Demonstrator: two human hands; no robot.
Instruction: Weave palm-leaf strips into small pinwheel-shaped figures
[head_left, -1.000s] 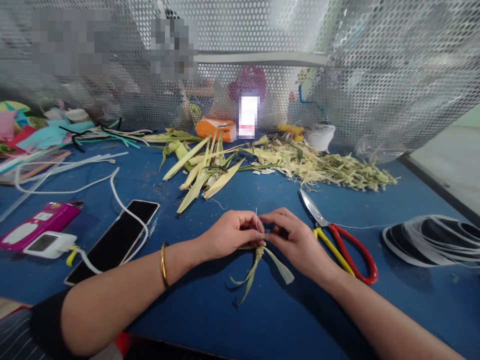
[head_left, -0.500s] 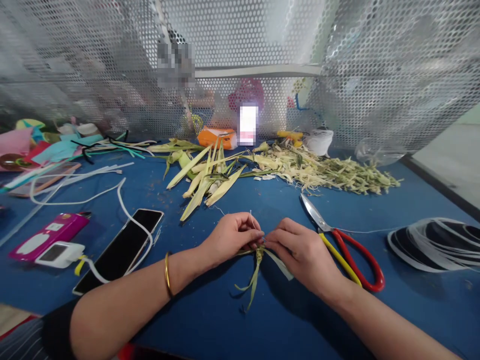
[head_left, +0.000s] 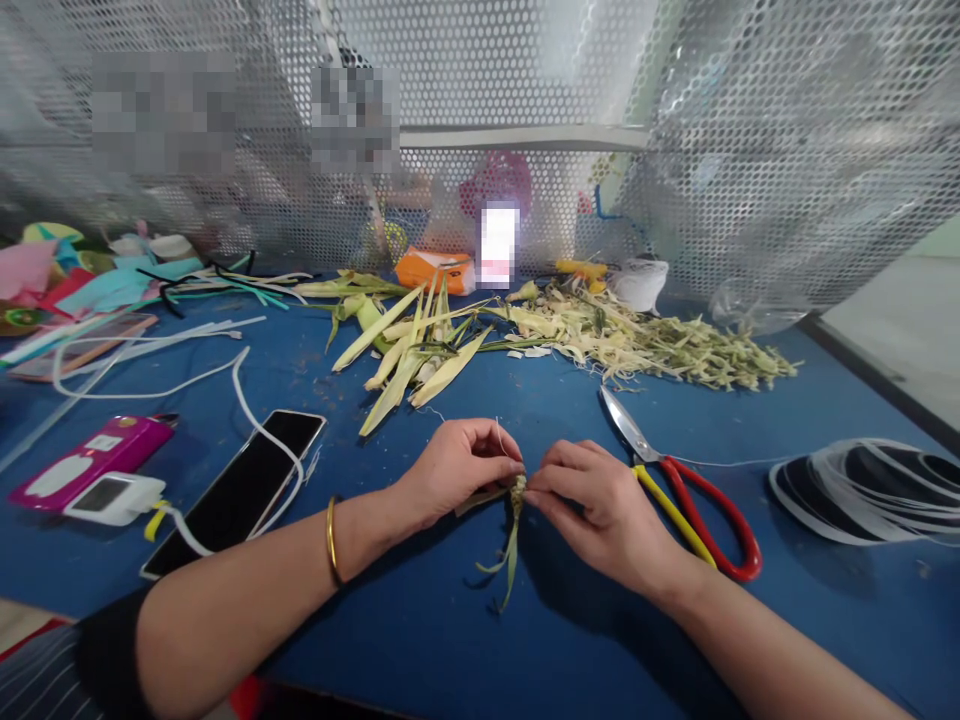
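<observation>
My left hand (head_left: pixel 457 468) and my right hand (head_left: pixel 596 505) meet over the blue table (head_left: pixel 465 640), fingers pinched together on a small woven leaf piece (head_left: pixel 514 525). Its knotted top sits between my fingertips and thin green strips hang down toward me. A fine white thread (head_left: pixel 499 435) sticks up from my left fingers. A gold bangle circles my left wrist. Scissors (head_left: pixel 679 495) with red and yellow handles lie just right of my right hand.
Green-yellow leaves (head_left: pixel 409 350) and a heap of trimmings (head_left: pixel 660 345) lie further back. A black phone (head_left: pixel 240 490), a white cable, a pink device (head_left: pixel 86 465) and a white gadget sit at left. Coiled white bands (head_left: pixel 870 485) lie at right. Perforated metal screens stand behind.
The pale strip that hung to the right of the woven piece is no longer visible under my right hand. My hands have shifted slightly and pinch closer together at the knot.
</observation>
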